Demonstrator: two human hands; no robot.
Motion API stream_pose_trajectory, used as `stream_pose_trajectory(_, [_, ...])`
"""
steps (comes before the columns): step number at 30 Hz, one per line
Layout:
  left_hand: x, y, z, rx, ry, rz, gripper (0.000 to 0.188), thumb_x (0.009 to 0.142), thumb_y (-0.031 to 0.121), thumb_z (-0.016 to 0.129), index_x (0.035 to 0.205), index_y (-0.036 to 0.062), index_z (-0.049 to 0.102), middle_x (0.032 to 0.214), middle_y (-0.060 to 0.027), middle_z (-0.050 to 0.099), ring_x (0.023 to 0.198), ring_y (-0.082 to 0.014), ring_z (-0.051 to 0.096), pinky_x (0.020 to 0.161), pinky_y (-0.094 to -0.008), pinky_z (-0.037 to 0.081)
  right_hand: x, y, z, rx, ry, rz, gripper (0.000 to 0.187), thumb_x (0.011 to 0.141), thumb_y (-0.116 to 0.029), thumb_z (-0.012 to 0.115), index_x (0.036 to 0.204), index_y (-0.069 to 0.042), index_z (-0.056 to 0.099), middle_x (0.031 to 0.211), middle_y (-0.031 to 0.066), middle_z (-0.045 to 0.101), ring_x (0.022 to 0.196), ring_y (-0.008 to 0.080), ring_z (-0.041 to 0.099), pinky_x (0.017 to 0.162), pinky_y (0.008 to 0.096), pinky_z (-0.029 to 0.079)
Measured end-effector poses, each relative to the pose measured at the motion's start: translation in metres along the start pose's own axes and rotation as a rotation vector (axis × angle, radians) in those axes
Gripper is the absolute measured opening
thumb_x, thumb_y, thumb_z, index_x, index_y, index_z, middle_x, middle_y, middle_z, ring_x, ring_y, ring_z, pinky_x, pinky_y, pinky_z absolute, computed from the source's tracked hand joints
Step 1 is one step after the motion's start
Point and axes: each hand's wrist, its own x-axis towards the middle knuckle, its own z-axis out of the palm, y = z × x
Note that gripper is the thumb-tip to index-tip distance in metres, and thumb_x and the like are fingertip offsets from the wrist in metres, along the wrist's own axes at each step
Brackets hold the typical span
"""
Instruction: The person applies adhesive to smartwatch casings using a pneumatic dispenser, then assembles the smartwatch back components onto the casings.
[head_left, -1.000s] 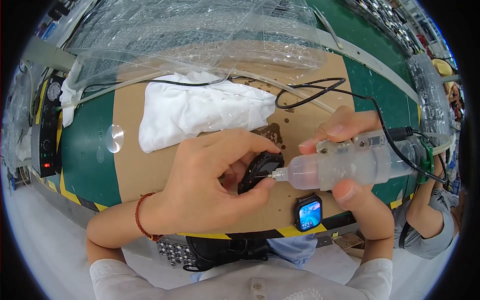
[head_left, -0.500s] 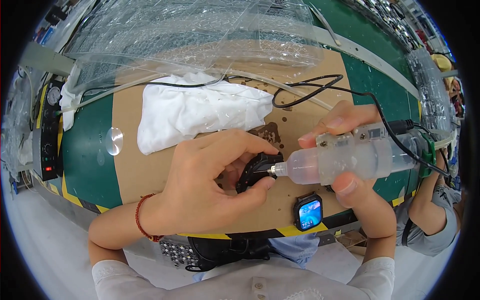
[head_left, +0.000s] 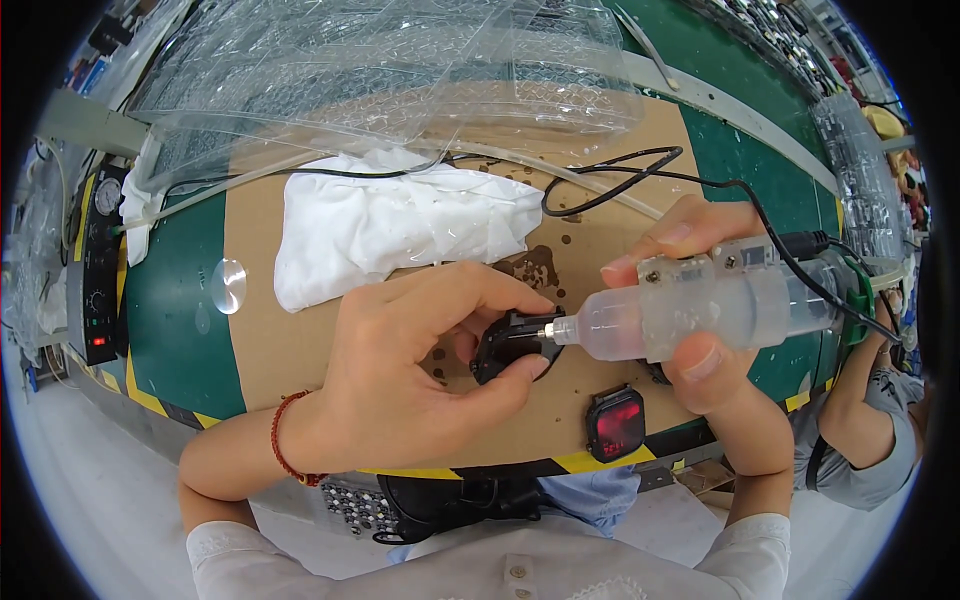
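Between the thumb and fingers of my left hand (head_left: 385,375) is a black square watch case (head_left: 507,350), held tilted with part of its dark inner side showing. My right hand (head_left: 715,380) grips a translucent dispensing syringe (head_left: 615,322) lying almost level, its clear barrel in a plastic holder. The syringe's metal needle tip meets the edge of the case; whether it touches cannot be made out. A black smartwatch (head_left: 616,425) with a red-lit screen lies face up near the table's front edge, below the syringe.
A folded white cloth (head_left: 390,220) lies on brown cardboard (head_left: 260,350) marked with dark spots. Clear plastic trays (head_left: 380,70) are stacked behind it. A black cable (head_left: 720,185) loops to the syringe's back end. At left stands a black control box (head_left: 97,260) with a gauge. A co-worker's arm (head_left: 855,425) is at right.
The watch case in my left hand has turned slightly, showing more of its inner side. The smartwatch's screen has gone from blue to red. The syringe has barely shifted.
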Motion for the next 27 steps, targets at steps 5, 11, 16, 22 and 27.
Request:
stream_pose_trajectory(5, [0.001,0.005,-0.002,0.057,-0.008,0.027,0.03,0.067,-0.007,0.066,0.094,-0.0058,0.054,0.092,-0.0121,0.06,0.084,-0.0137,0.057,0.073,-0.0247,0.045,0.001,-0.001,-0.002,-0.017,0.0,-0.027,0.059,0.068,-0.049,0.064,0.098,-0.003,0.041,0.079,0.0121,0.053,0.07,0.015,0.054,0.06,0.0236,0.045])
stream_pose_trajectory(11, [-0.002,-0.002,-0.002,-0.065,-0.011,0.063,0.039,0.067,-0.006,0.067,0.102,-0.0039,0.049,0.098,-0.0105,0.057,0.091,-0.0131,0.054,0.08,-0.0255,0.042,0.0,-0.001,-0.002,0.01,0.033,-0.013,0.061,0.068,-0.048,0.065,0.1,-0.002,0.04,0.083,0.0117,0.051,0.075,0.0174,0.057,0.063,0.0252,0.047])
stream_pose_trajectory(16, [0.0,0.002,-0.001,0.001,0.043,0.075,0.047,0.067,-0.006,0.066,0.11,-0.005,0.047,0.1,-0.0093,0.056,0.094,-0.0131,0.053,0.083,-0.0257,0.041,0.0,-0.002,-0.002,0.021,0.036,-0.016,0.063,0.067,-0.046,0.067,0.101,0.0,0.04,0.086,0.0112,0.049,0.077,0.0182,0.058,0.065,0.0264,0.048])
stream_pose_trajectory(22, [0.002,0.003,-0.002,0.059,0.025,0.075,0.041,0.067,-0.005,0.065,0.107,-0.0041,0.054,0.095,-0.0087,0.056,0.087,-0.0127,0.054,0.075,-0.0231,0.042,0.001,-0.006,-0.003,0.041,0.033,0.019,0.063,0.067,-0.045,0.067,0.102,0.001,0.041,0.087,0.0105,0.048,0.079,0.0198,0.059,0.067,0.0276,0.049])
stream_pose_trajectory(27, [0.003,0.005,-0.005,0.099,0.0,0.094,0.035,0.067,-0.005,0.065,0.101,-0.0038,0.057,0.091,-0.0084,0.056,0.081,-0.0118,0.054,0.069,-0.0207,0.041,0.001,-0.006,-0.003,0.052,0.042,0.016,0.063,0.067,-0.044,0.068,0.102,0.001,0.041,0.087,0.0105,0.048,0.079,0.0202,0.059,0.067,0.0276,0.05])
